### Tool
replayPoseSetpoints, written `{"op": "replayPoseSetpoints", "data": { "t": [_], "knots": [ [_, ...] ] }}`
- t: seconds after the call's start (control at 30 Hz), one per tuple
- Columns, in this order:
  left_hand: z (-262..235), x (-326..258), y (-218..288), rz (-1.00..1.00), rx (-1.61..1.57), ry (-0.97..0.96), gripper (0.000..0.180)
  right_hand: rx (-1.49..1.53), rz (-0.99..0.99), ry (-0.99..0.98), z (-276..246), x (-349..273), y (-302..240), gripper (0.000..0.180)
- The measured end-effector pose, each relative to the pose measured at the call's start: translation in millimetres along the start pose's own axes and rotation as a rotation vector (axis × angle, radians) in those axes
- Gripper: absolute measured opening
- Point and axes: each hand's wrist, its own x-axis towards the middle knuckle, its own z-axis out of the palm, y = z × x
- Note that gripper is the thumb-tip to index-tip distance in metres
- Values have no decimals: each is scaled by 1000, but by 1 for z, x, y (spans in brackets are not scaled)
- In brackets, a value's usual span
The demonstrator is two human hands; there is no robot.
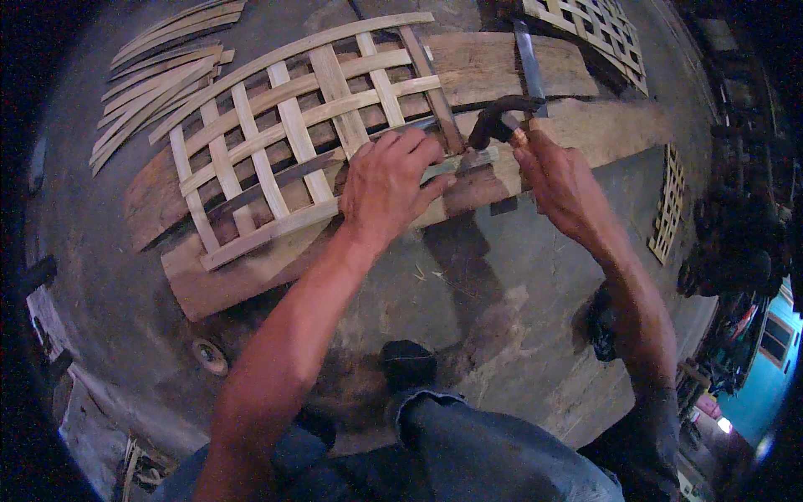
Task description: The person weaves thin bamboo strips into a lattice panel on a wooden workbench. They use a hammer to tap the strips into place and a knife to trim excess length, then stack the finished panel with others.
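A woven lattice panel of pale wooden slats [333, 77] lies across two thick boards. My left hand [389, 180] rests at the panel's near right corner, fingers curled over the near rail; whether a nail sits under them cannot be seen. In my right hand [562, 180] is a claw hammer [499, 124], gripped close to its dark head. The head is just above the panel's corner, to the right of my left hand. Behind the hammer a long flat metal blade [528, 58] lies over the boards.
The near board [213, 272] and far board [510, 63] lie on the concrete floor [535, 293]. Loose slats [159, 84] are piled at the far left. Other lattice pieces lie at the far right [598, 29] and right [668, 209]. A round object [209, 356] sits beside my left forearm.
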Motion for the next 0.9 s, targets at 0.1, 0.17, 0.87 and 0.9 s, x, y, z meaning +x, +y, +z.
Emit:
{"op": "replayPoseSetpoints", "data": {
  "t": [0.1,0.17,0.87,0.9],
  "knots": [
    [3,1,2,-16,14,35,36,-59,-6,-92,-9,5,-4,28],
    [4,-1,4,-33,58,45,32,-110,14,-151,-15,11,-9,28],
    [4,1,5,-11,56,49,30,-589,-546,-377,-40,47,-15,26],
    [5,1,5,-9,59,65,30,-575,-565,-308,-37,46,-11,25]
  ]
}}
